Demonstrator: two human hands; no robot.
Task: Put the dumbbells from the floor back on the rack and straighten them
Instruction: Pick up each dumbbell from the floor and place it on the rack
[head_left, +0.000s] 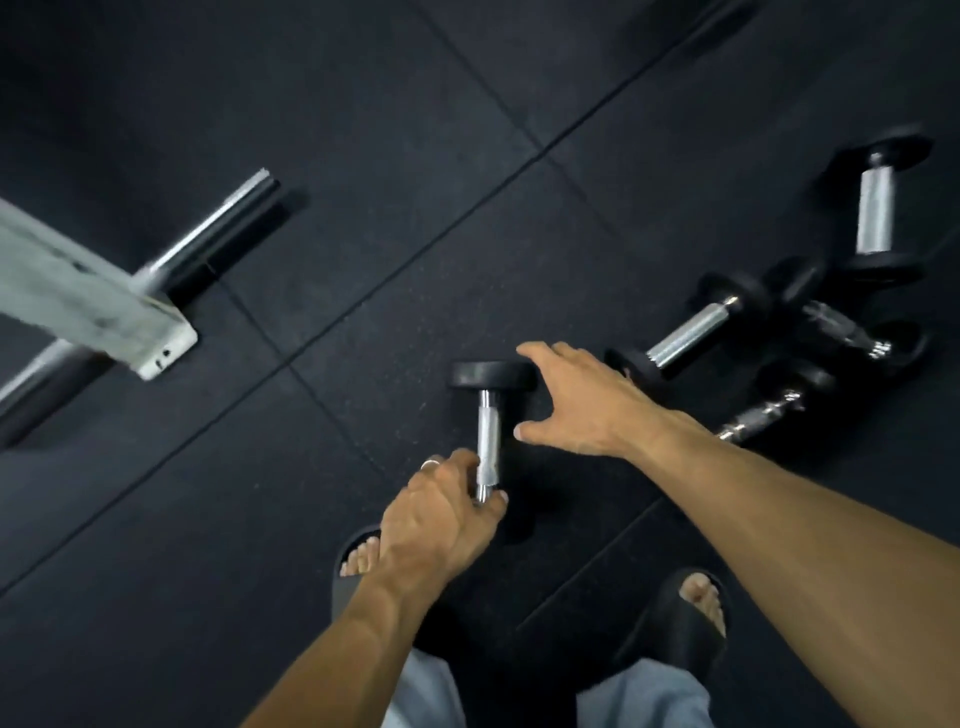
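Dumbbell (489, 415): bright metal handle, matt black head. Floor (363, 156): matt speckled rubber tiles. At nine o'clock, a polished metal bar (218, 234).

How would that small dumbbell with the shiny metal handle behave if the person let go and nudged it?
The small black-headed dumbbell with the steel handle looks dense, so probably heavy for its size. Its round heads suggest it would roll on the dark rubber floor. The left hand grips the handle, whose textured-looking metal likely resists slipping.
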